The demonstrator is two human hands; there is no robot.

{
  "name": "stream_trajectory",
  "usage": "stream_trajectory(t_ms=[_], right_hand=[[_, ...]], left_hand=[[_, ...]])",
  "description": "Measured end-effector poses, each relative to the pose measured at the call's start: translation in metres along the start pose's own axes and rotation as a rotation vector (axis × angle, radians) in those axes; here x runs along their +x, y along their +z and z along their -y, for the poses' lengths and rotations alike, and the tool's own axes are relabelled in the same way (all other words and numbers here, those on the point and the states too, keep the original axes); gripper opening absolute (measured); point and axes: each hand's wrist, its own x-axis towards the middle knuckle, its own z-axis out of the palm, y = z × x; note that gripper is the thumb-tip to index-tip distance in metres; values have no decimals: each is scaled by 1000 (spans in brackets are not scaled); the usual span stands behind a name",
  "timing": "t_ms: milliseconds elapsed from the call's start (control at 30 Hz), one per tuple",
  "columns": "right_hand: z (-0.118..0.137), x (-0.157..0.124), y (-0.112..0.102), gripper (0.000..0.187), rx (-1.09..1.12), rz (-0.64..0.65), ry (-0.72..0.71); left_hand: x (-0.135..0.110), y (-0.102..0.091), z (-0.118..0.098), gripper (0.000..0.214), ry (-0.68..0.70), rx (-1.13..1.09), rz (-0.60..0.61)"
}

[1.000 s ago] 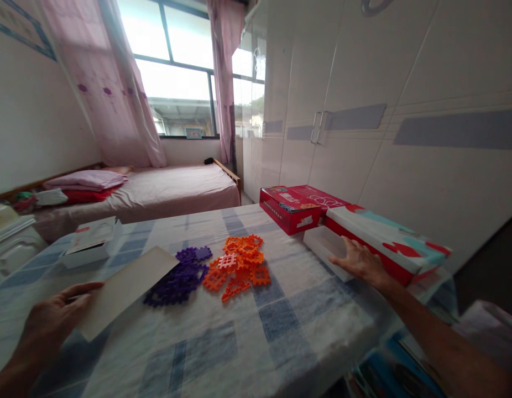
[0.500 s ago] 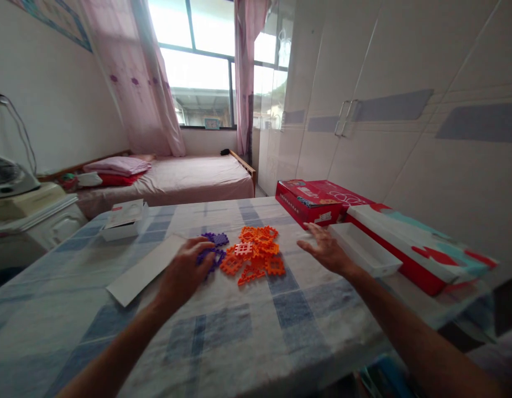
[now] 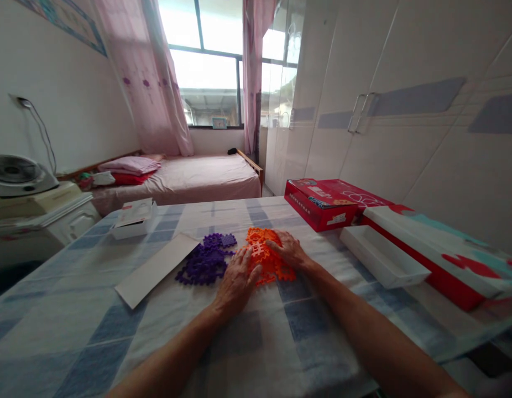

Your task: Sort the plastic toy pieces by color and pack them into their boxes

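Orange plastic interlocking pieces (image 3: 264,255) lie heaped near the middle of the table. My left hand (image 3: 238,276) rests against the heap's left side, fingers stretched out and the fingertips touching the orange pieces. On the opposite side my right hand (image 3: 287,249) lies over the upper right of the heap, its fingers spread on the pieces and hiding some of them. Just left of my left hand is a pile of purple interlocking pieces (image 3: 204,265), apart from both hands. Neither hand grips a piece.
A white cardboard lid (image 3: 156,273) lies left of the purple pile, with a small white box (image 3: 134,221) beyond it. To the right stand an open white tray (image 3: 384,260), a red box (image 3: 318,207) and a long red and white box (image 3: 430,249). A checked cloth (image 3: 243,337) covers the table.
My left hand has moved right, off the purple pieces to the orange heap, uncovering the purple pile. My right hand has moved left from beside the tray onto the orange pieces.
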Motion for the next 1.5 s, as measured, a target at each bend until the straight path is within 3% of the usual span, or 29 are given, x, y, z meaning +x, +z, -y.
stream_trajectory(t_ms=[167,300,567,1000,1233,1367,1500], right_hand=[[19,-17,-5,72,104,76,-98],[26,-26,0,81,20,70,-204],[26,-26,0,57,-87,-23,-276],[22,-22,-16,42,-134,-71,-420],[17,-16,-18,43,-37,-179,-304],[4,-12,-15,38,125,-352,-99],[-11,-6,-21,37,302,-446,69]], left_hand=[[0,-4,-5,61,-6,-137,21],[-2,-6,-4,60,-15,-227,2],[-3,-16,-8,55,42,-264,50],[-4,-19,-4,49,114,-229,10],[-3,-13,0,39,209,-157,1],[-1,-10,3,37,224,-114,-39],[-1,-8,7,38,193,-3,-89]])
